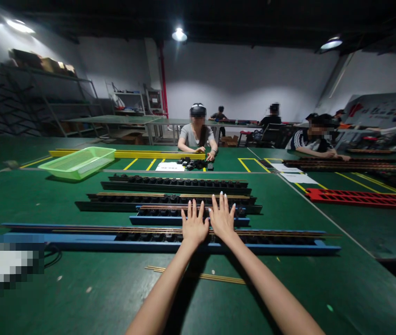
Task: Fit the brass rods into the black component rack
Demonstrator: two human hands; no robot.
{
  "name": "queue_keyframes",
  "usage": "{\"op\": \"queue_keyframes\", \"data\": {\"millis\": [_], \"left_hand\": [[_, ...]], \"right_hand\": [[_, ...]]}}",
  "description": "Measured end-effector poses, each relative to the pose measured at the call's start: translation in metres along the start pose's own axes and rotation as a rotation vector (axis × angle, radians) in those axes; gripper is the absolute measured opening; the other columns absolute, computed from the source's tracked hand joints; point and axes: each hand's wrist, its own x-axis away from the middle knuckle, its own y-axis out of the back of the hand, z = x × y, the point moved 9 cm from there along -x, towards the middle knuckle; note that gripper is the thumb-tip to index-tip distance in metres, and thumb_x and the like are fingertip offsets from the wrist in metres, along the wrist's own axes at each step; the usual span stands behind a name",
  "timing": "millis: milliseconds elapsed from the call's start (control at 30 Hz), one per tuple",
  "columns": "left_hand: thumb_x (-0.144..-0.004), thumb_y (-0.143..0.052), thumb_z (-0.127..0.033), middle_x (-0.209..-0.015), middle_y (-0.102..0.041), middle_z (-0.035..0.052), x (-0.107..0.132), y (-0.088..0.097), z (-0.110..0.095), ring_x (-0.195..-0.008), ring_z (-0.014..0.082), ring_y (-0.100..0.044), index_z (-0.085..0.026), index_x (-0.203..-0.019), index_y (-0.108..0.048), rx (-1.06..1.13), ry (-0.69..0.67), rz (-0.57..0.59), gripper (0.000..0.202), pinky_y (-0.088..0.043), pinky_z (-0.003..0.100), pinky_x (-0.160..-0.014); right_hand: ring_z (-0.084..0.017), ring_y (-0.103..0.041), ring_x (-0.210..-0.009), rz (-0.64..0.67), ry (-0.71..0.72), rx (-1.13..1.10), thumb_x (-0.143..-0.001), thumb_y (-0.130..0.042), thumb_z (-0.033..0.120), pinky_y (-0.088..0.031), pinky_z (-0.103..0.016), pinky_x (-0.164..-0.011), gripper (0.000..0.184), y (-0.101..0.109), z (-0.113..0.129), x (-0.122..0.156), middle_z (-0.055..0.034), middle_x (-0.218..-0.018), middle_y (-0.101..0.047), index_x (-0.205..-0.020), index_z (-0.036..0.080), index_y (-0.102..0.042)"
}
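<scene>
Left hand point(194, 224) and right hand point(222, 218) lie flat on brass rods point(271, 233), close together but apart, over a blue rack point(219, 247).

Palms down, fingers spread, nothing gripped (flat palms would likely keep round rods from rolling). Spare rods point(198, 275) lie on the surface point(323, 298) just below the rack, perhaps set there within easy reach. Further racks point(173, 185) run parallel beyond it, spaced apart, with a green basket point(77, 163) farther off, left of them.
</scene>
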Motion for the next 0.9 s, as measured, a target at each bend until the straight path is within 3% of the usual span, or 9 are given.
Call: {"op": "queue_keyframes", "data": {"millis": [133, 233, 367, 600, 767, 900], "left_hand": [[-0.089, -0.041, -0.04, -0.157, -0.017, 0.009, 0.0, 0.002, 0.0, -0.145, 0.0261, -0.012, -0.027, -0.147, -0.021, -0.002, -0.001, -0.007, 0.063, -0.015, 0.056, -0.114], [-0.089, -0.041, -0.041, -0.157, -0.016, 0.008, 0.0, 0.001, -0.001, -0.145, 0.0262, -0.012, -0.029, -0.147, -0.022, -0.001, -0.008, -0.001, 0.062, -0.015, 0.057, -0.114], [-0.089, -0.04, -0.042, -0.156, -0.02, 0.0085, 0.0, 0.0, 0.0, -0.145, 0.0276, -0.013, -0.029, -0.147, -0.024, -0.002, -0.013, 0.01, 0.061, -0.014, 0.058, -0.114], [-0.09, -0.039, -0.041, -0.156, -0.021, 0.0091, 0.002, 0.003, -0.001, -0.144, 0.028, -0.015, -0.028, -0.147, -0.025, -0.007, -0.011, 0.002, 0.06, -0.017, 0.058, -0.113], [-0.089, -0.041, -0.04, -0.156, -0.021, 0.0081, 0.001, 0.004, -0.001, -0.144, 0.0283, -0.014, -0.029, -0.147, -0.024, -0.009, -0.011, -0.002, 0.061, -0.019, 0.059, -0.112], [-0.089, -0.04, -0.036, -0.156, -0.02, 0.0076, 0.001, 0.008, -0.003, -0.144, 0.0281, -0.014, -0.029, -0.147, -0.024, -0.008, -0.014, -0.02, 0.06, -0.019, 0.058, -0.112]], "right_hand": [[-0.025, -0.003, -0.145, -0.041, 0.006, 0.031, -0.096, -0.027, 0.035, -0.014, -0.057, -0.111, 0.057, 0.007, -0.021, 0.001, -0.0104, -0.158, -0.005, -0.15, 0.024, -0.015], [-0.027, -0.004, -0.145, 0.024, -0.072, 0.039, -0.096, -0.026, 0.042, -0.014, -0.061, -0.109, 0.059, -0.002, -0.041, 0.002, -0.0139, -0.158, -0.007, -0.15, 0.02, -0.017], [-0.028, -0.005, -0.145, 0.06, -0.076, 0.046, -0.095, -0.031, 0.043, -0.009, -0.066, -0.107, 0.059, -0.008, -0.042, 0.003, -0.0137, -0.157, -0.01, -0.149, 0.022, -0.02], [-0.025, -0.006, -0.145, 0.01, 0.035, 0.058, -0.096, -0.029, 0.04, -0.011, -0.065, -0.108, 0.057, 0.004, -0.045, 0.003, -0.0103, -0.158, -0.011, -0.149, 0.025, -0.019], [-0.026, -0.008, -0.145, -0.026, -0.109, 0.06, -0.097, -0.022, 0.041, -0.014, -0.063, -0.109, 0.057, 0.004, -0.079, 0.001, -0.0115, -0.157, -0.013, -0.15, 0.021, -0.019], [-0.025, -0.01, -0.144, -0.017, -0.107, 0.053, -0.096, -0.026, 0.04, -0.015, -0.06, -0.11, 0.058, -0.003, -0.081, 0.002, -0.0125, -0.157, -0.014, -0.149, 0.017, -0.019]]}}
